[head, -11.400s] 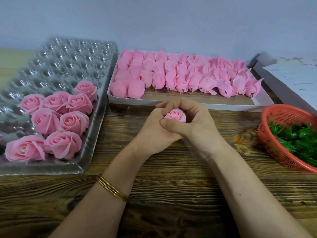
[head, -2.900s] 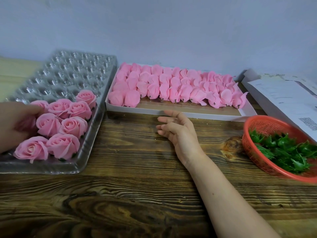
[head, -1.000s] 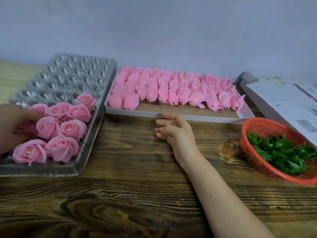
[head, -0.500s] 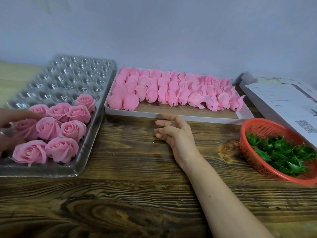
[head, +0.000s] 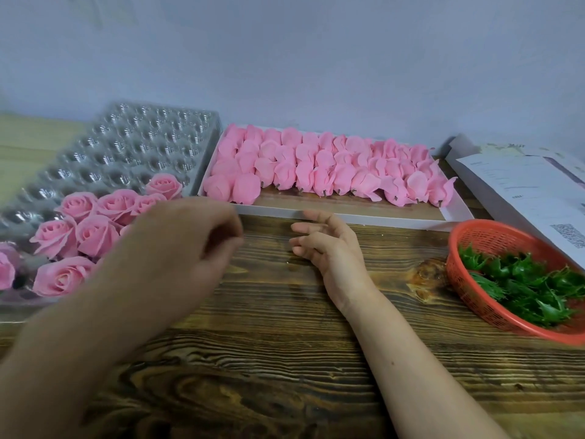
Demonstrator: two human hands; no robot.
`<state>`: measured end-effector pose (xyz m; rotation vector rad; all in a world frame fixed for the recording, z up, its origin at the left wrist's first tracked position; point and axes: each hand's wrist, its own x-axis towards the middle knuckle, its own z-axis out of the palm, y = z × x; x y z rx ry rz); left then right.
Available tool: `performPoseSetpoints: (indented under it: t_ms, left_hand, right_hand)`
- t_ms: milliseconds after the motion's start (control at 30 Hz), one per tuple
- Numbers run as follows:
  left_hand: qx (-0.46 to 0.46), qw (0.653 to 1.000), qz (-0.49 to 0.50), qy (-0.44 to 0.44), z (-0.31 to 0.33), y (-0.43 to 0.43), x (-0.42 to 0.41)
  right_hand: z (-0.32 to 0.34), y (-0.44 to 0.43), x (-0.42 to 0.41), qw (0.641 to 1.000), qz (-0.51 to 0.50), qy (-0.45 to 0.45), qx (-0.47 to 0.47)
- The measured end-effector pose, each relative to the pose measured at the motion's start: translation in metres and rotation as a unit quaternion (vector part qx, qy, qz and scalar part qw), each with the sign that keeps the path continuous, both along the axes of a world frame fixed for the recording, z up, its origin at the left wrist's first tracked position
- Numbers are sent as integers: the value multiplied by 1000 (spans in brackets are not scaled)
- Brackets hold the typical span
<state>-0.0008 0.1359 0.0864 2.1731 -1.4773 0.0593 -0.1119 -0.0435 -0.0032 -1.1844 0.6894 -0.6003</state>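
1. Pink roses (head: 95, 236) fill the near cups of the clear tray (head: 126, 147), left of frame.
2. The left hand (head: 183, 245), blurred, hovers beside them, its fingers loosely curled and holding nothing.
3. The right hand (head: 329, 248) rests on the desk (head: 285, 312) at centre, its fingers relaxed, just below the white box (head: 395, 219) of pink buds (head: 316, 166).

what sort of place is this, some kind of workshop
Probably a small craft workbench for making artificial roses: a clear plastic tray holds opened pink roses, a white box is packed with closed pink buds, and a red basket holds green leafy pieces.
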Motion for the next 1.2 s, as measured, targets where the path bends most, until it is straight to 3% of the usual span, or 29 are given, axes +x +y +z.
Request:
performPoseSetpoints:
  t_ms: [67,233,367,600,900,1200]
  left_hand:
    - [-22,997,-3,71,-7,-18,-9]
    - [-40,986,70,148,-46,-69,-11]
    - [-66,958,112,254,-67,-93,-2]
    - [-107,923,146,340,-86,-99,5]
    - [-99,909,161,372,-92,-103,13]
    - [-76,906,154,386,-90,-103,11]
  right_hand:
    - [0,0,1,1000,-4,-5,-1]
    - [-1,0,1,1000,-6,-11,3]
    - [-1,-2,1,1000,-17,-11,0]
    - [4,1,4,1000,-28,-7,-10]
    - [22,2,18,997,-26,34,-60]
    - [60,-24,78,969,-28,175,-171]
